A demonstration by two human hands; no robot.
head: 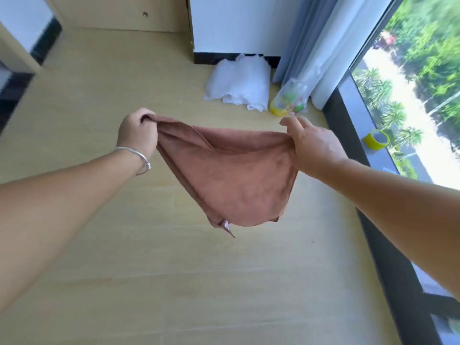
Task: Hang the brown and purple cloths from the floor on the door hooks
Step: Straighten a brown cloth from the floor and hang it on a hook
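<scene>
Gripping one top corner in a closed fist, the left hand (138,131) holds up the single brown cloth (231,175), which sags in the air above the wooden floor (124,270). At the cloth's other corner the right hand (312,148) seems to pinch the edge, fingers mostly extended. Beyond the cloth lie one white bag (239,83), one clear bag (291,98), and, right of it, one yellow tape roll (376,140).

no legible txt, no labels, no nos
</scene>
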